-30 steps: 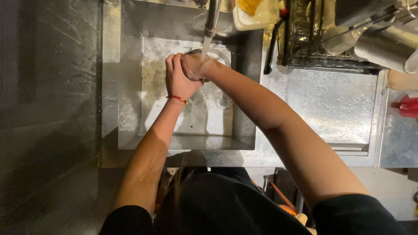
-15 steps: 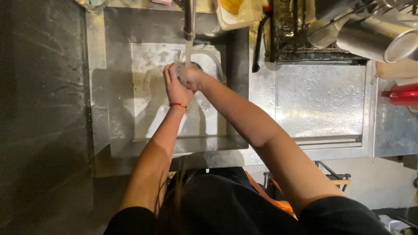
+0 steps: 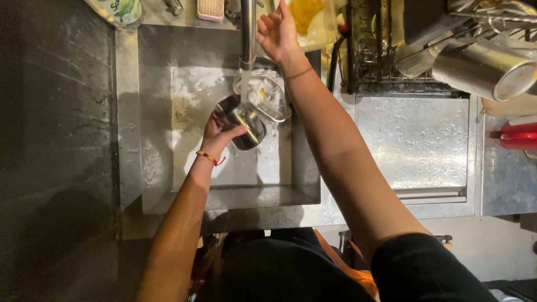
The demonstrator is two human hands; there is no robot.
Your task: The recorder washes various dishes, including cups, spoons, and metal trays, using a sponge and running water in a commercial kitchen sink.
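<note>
Water falls from the tap (image 3: 248, 33) into a steel cup (image 3: 240, 122) that the left hand (image 3: 219, 134) grips by its side over the sink (image 3: 128, 112), tilted mouth-up so the stream rinses inside. Right hand (image 3: 278, 31), fingers spread and empty, reaches past the tap toward the sink's back edge, near a yellow sponge (image 3: 306, 11).

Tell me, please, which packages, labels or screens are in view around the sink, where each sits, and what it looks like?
Pouch: top left corner, lying on the ledge behind the sink; soft rounded pack, green and white with printed lettering, partly cut off by the frame.
No other package, label, sign or screen shows; the steel cup in the left hand bears no visible label.
</note>
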